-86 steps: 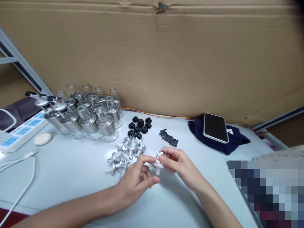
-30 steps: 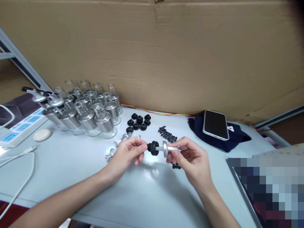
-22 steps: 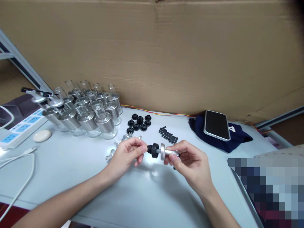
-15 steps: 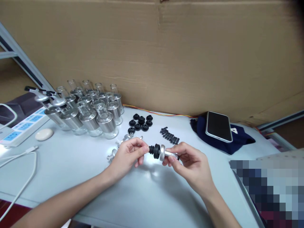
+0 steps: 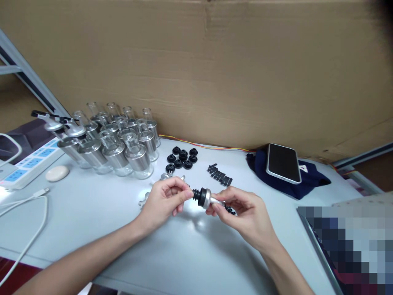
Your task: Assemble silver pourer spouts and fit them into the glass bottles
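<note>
My left hand (image 5: 166, 199) pinches the narrow end of a black ribbed rubber stopper (image 5: 201, 197) between thumb and fingertips. My right hand (image 5: 247, 211) grips a silver metal pour spout (image 5: 208, 199), its round collar pressed up against the wide rim of the stopper. The two parts form one line held just above the table. Small dark bits (image 5: 230, 210) show beside my right fingers; what they belong to is unclear. Behind my left hand, more silver spouts (image 5: 143, 201) lie partly hidden. Several black stoppers (image 5: 183, 155) are grouped farther back.
Several glass bottles with metal sleeves (image 5: 139, 157) stand at the left, two topped with spouts. Short black strips (image 5: 220, 176) lie behind my right hand. A phone (image 5: 283, 164) rests on dark blue cloth (image 5: 260, 180). A power strip (image 5: 30, 164), white cable (image 5: 43, 229) and cardboard wall (image 5: 196, 73) border the table.
My right hand has moved slightly left, bringing the spout's collar against the stopper; the gap between them has closed. My left hand has hardly moved.
</note>
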